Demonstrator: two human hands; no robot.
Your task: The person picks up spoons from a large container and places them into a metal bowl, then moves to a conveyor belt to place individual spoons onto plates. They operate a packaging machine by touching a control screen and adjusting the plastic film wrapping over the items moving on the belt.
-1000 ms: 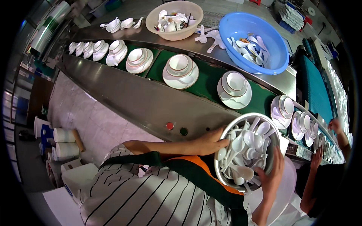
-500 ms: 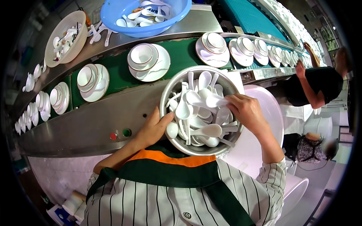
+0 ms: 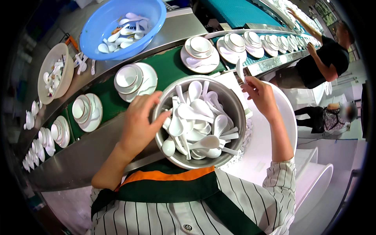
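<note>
A round steel basin [image 3: 239, 129] heaped with white soup spoons [image 3: 196, 117] sits in front of me. To the right of its rim, my right hand [image 3: 260, 94] pinches one white spoon [image 3: 239, 71], which points up and away. My left hand [image 3: 137, 123] is raised at the basin's left side, with thumb and fingers apart and nothing in it. Beyond the left fingers, a plate with stacked bowls and a spoon [image 3: 148, 80] stands on the green belt [image 3: 164, 64].
Several more plate-and-bowl sets [image 3: 200, 58] line the belt. A blue tub [image 3: 88, 47] and a cream tub [image 3: 64, 84] with used spoons stand behind it. A large pale tub [image 3: 288, 117] is at right. One person [image 3: 325, 64] stands by the conveyor, another [image 3: 329, 117] farther off.
My right hand has lifted a spoon out of the basin and up to the right. My left hand has let go of the rim and risen. The sets have shifted in view.
</note>
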